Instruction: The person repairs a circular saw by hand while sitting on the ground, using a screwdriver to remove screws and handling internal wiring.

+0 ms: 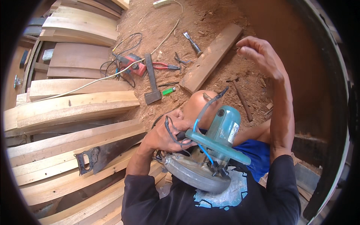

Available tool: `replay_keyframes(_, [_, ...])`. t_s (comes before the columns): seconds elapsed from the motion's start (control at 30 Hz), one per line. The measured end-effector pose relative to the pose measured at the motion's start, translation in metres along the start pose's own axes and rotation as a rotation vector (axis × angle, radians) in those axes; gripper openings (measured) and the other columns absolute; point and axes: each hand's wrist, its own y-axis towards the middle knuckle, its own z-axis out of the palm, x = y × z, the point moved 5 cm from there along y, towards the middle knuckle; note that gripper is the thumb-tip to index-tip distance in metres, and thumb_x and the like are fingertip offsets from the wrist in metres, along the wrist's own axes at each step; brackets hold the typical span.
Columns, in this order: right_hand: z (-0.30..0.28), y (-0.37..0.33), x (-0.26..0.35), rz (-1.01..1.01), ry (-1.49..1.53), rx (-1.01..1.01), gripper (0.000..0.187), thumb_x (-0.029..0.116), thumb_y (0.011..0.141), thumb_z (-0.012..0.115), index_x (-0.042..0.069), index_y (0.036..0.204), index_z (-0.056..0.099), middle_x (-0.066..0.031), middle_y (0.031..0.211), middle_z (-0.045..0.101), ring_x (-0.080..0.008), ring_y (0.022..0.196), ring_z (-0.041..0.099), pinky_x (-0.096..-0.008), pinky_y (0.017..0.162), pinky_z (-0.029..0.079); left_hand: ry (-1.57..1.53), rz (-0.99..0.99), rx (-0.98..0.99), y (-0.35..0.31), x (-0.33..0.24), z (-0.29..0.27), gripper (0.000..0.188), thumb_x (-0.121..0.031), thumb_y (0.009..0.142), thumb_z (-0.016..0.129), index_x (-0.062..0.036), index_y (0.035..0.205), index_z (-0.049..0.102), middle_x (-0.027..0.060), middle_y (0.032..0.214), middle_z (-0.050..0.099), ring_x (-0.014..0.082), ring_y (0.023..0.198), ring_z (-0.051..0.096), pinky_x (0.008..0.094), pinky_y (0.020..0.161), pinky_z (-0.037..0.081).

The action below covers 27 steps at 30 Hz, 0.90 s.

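Left hand (165,133) has a tight grip on the teal circular saw (210,150), cord bunched in its fingers — saw sits low centre, over the lap. Right hand (260,54) is raised, grip released, fingers loosely curled — hovering by the wooden plank (210,58) on the sawdust floor (225,15).

One teal circular saw (210,150) sits near, at centre. One handsaw (99,155) lies on the left planks. On the far sawdust ground lie one hatchet (151,79), one chisel (192,43), one pair of red pliers (165,66), one green lighter (168,90), one hammer (240,96) and one loose plank (211,57).
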Motion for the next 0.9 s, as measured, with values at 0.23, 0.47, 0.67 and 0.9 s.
replay_keyframes(0.23, [0.002, -0.156, 0.096, -0.336, 0.130, 0.358, 0.054, 0.043, 0.097, 0.079, -0.001, 0.127, 0.072, -0.0220, 0.117, 0.076, -0.0408, 0.108, 0.073, -0.0488, 0.095, 0.058, -0.114, -0.042, 0.043, 0.028, 0.005, 0.024, 0.052, -0.050, 0.075, 0.085, -0.0099, 0.107, 0.082, 0.0095, 0.086, 0.072, 0.0269, 0.084, 0.061, 0.0401, 0.076, 0.050])
replay_keyframes(0.47, [0.000, -0.218, 0.077, -0.077, 0.145, 0.247, 0.061, 0.041, 0.096, 0.076, -0.004, 0.136, 0.065, -0.0237, 0.123, 0.073, -0.0455, 0.115, 0.069, -0.0484, 0.098, 0.055, -0.103, 0.115, 0.348, 0.097, 0.000, 0.062, 0.045, -0.037, 0.086, 0.086, 0.0003, 0.110, 0.077, 0.0157, 0.084, 0.073, 0.0354, 0.074, 0.068, 0.0437, 0.070, 0.054])
replay_keyframes(0.67, [-0.019, -0.249, 0.075, 0.053, -0.010, 0.142, 0.065, 0.030, 0.091, 0.081, -0.003, 0.143, 0.062, -0.0240, 0.128, 0.071, -0.0448, 0.121, 0.067, -0.0491, 0.104, 0.053, 0.139, 0.176, 0.539, 0.128, 0.000, 0.088, 0.045, -0.039, 0.085, 0.086, -0.0012, 0.109, 0.077, 0.0229, 0.091, 0.074, 0.0420, 0.083, 0.071, 0.0467, 0.076, 0.056])
replay_keyframes(0.9, [-0.021, -0.211, 0.102, -0.044, -0.314, 0.044, 0.079, 0.017, 0.078, 0.087, 0.004, 0.151, 0.059, -0.0230, 0.149, 0.060, -0.0418, 0.131, 0.060, -0.0516, 0.108, 0.050, 0.050, 0.135, 0.511, 0.142, -0.027, 0.091, 0.049, -0.045, 0.086, 0.085, -0.0013, 0.108, 0.078, 0.0223, 0.086, 0.072, 0.0444, 0.082, 0.070, 0.0497, 0.075, 0.055])
